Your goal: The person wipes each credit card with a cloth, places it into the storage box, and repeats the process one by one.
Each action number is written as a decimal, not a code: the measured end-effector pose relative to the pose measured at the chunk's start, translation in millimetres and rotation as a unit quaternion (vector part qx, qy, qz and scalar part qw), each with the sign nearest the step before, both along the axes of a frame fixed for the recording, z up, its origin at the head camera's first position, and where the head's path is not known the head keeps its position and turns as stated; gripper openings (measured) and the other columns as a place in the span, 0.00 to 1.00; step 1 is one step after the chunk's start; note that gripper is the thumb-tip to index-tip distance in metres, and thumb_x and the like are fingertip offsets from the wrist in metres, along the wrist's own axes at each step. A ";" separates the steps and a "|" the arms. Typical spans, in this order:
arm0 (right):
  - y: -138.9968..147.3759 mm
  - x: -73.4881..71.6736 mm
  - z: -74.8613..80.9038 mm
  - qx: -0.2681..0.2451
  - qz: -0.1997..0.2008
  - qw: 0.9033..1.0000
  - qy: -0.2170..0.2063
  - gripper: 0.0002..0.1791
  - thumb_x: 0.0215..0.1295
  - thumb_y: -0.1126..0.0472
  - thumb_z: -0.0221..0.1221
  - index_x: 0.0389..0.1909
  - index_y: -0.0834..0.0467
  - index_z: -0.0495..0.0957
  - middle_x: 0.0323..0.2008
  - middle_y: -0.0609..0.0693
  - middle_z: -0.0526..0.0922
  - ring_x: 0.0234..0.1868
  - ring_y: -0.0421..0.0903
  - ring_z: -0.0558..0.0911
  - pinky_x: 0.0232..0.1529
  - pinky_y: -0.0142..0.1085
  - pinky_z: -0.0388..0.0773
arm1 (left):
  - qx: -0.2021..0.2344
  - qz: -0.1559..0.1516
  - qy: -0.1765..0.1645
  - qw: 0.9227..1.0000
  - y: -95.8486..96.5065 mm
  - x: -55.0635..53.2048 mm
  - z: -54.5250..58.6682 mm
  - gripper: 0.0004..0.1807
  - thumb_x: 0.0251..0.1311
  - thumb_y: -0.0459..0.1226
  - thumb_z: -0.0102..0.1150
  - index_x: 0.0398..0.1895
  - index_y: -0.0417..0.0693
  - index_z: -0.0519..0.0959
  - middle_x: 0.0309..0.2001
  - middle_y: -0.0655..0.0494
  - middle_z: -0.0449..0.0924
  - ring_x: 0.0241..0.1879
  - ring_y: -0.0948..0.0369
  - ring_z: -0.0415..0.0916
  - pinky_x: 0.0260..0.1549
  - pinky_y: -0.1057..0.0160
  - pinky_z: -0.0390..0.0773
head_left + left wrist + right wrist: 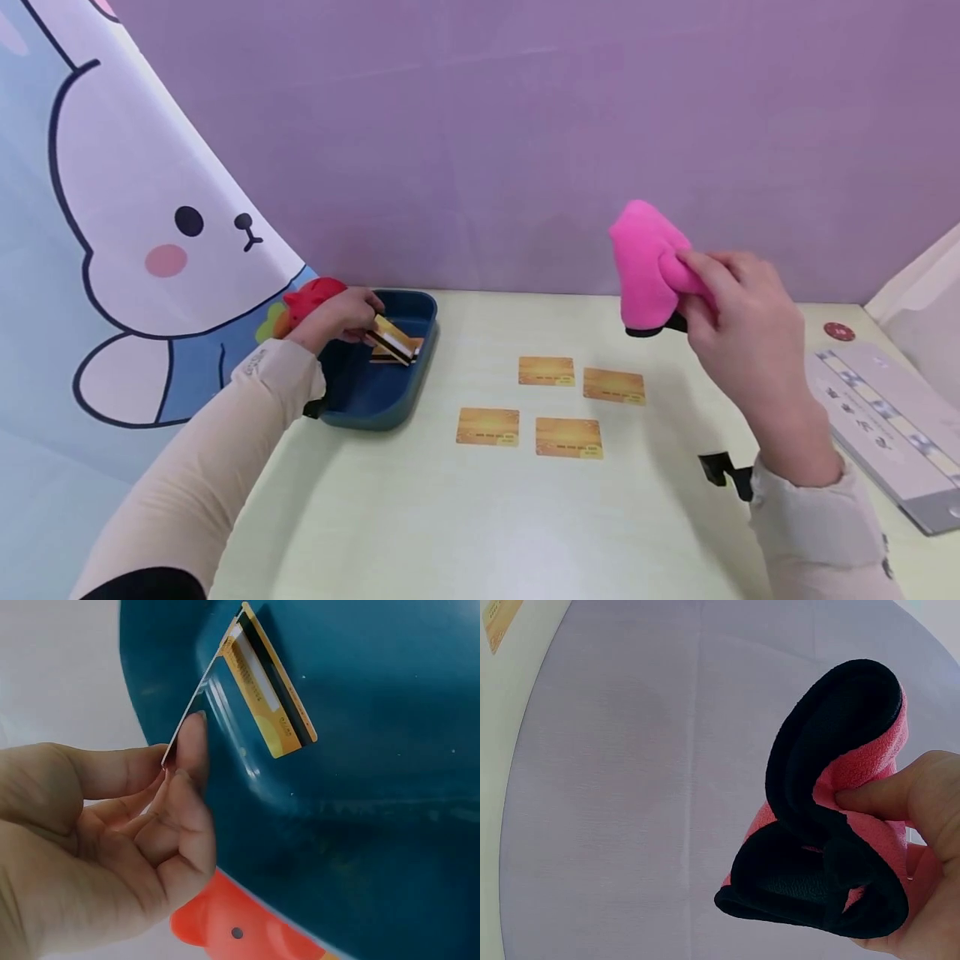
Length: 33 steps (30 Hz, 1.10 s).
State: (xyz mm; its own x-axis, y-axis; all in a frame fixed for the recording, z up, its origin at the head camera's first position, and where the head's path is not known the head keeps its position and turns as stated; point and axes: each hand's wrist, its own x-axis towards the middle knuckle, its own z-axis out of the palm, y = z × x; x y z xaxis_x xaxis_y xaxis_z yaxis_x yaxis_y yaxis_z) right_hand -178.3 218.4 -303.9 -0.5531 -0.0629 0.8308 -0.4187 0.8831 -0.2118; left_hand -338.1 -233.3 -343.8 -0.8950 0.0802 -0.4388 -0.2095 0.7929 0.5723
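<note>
My left hand (pixel 341 317) reaches over the blue tray (pixel 430 333). Its thumb and fingers pinch a gold bank card (pixel 199 694), seen edge-on in the left wrist view. Another gold card (pixel 277 697), with a dark stripe and a white strip, lies inside the tray. At the right, my right hand (pixel 750 333) grips a pink fleecy cloth piece (pixel 645 267) in the air above the table. From the right wrist view, this pink piece shows black-trimmed openings (pixel 825 840) and a dark lining.
Several gold cards (pixel 546 372) lie spread on the table (pixel 450 517). A red toy animal (pixel 311 297) is beside the tray's left edge. A white box-like item (pixel 885 417) and a red round chip (pixel 839 332) sit at the right. A purple cloth (pixel 510 150) hangs behind.
</note>
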 end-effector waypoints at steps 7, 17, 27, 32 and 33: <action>-2.4 0.7 1.2 0.000 0.000 1.000 -0.006 0.19 0.63 0.69 0.60 0.55 0.63 0.82 0.45 0.66 0.81 0.45 0.64 0.77 0.38 0.59 0.75 | -0.003 0.032 -0.033 0.999 -2.7 0.0 0.6 0.30 0.71 0.34 0.52 0.74 0.37 0.58 0.63 0.36 0.68 0.43 0.52 0.83 0.51 0.52 0.83; -2.9 3.8 2.2 0.001 -0.005 1.000 -0.008 0.19 0.64 0.69 0.60 0.56 0.64 0.81 0.46 0.66 0.81 0.47 0.64 0.77 0.39 0.60 0.76 | -0.091 -0.056 0.093 0.990 21.1 10.6 14.2 0.27 0.70 0.42 0.56 0.68 0.40 0.66 0.58 0.39 0.73 0.50 0.46 0.75 0.49 0.51 0.83; 8.4 10.6 3.4 -0.004 -0.020 1.000 -0.011 0.19 0.63 0.69 0.61 0.56 0.63 0.81 0.46 0.66 0.81 0.48 0.65 0.77 0.41 0.60 0.75 | -0.158 -0.323 0.115 0.926 185.7 39.0 -0.1 0.30 0.69 0.45 0.57 0.72 0.45 0.67 0.70 0.49 0.70 0.68 0.52 0.70 0.66 0.52 0.70; 10.0 12.8 3.7 -0.007 -0.020 1.000 -0.015 0.19 0.63 0.69 0.60 0.55 0.64 0.81 0.46 0.66 0.81 0.49 0.64 0.77 0.43 0.59 0.75 | -0.235 -0.370 0.114 0.892 228.9 43.2 -29.9 0.34 0.66 0.46 0.61 0.74 0.51 0.64 0.69 0.51 0.68 0.63 0.55 0.70 0.60 0.55 0.74; 11.1 13.3 4.5 -0.007 -0.020 1.000 -0.015 0.19 0.63 0.69 0.60 0.55 0.64 0.82 0.46 0.66 0.81 0.48 0.64 0.76 0.43 0.58 0.75 | -0.246 -0.372 0.117 0.887 234.4 42.4 -34.0 0.35 0.64 0.47 0.62 0.73 0.52 0.65 0.67 0.52 0.68 0.61 0.55 0.69 0.57 0.55 0.75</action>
State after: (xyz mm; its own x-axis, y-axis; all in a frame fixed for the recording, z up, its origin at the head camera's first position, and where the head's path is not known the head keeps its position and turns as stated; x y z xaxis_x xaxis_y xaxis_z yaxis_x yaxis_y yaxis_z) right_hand -165.0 229.5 -299.5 -0.5802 -0.0283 0.8140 -0.3754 0.8962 -0.2364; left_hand -295.7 1.2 -377.9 -0.7464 0.5368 -0.3933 0.5551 0.8282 0.0769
